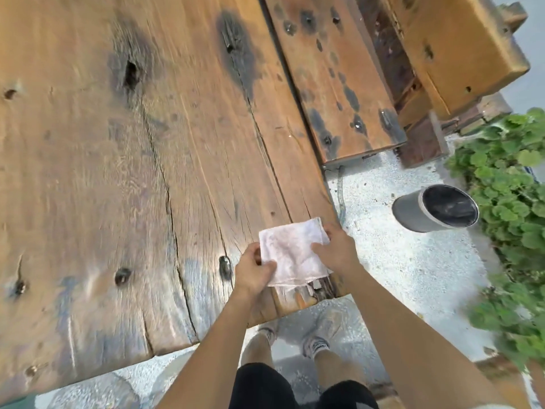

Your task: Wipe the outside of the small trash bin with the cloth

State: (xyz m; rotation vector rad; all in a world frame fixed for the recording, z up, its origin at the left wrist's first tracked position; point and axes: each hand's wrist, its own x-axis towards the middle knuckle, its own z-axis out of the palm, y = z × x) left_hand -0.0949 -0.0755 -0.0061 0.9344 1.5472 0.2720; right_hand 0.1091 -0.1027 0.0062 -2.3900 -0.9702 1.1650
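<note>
A pale pinkish-white cloth (290, 252), folded into a rough square, is held over the near right corner of a big wooden table (118, 172). My left hand (253, 271) grips its lower left edge. My right hand (334, 249) pinches its right edge. The small grey trash bin (413, 212) stands on the pale gravel ground to the right of the table, its dark inside (449, 206) facing up. Both hands are well apart from the bin.
A wooden bench (339, 84) runs along the table's far right side, with a second bench (460, 48) behind it. Green leafy plants (507, 216) crowd the right edge, just behind the bin. My legs and shoes (315, 343) stand on the gravel below the table corner.
</note>
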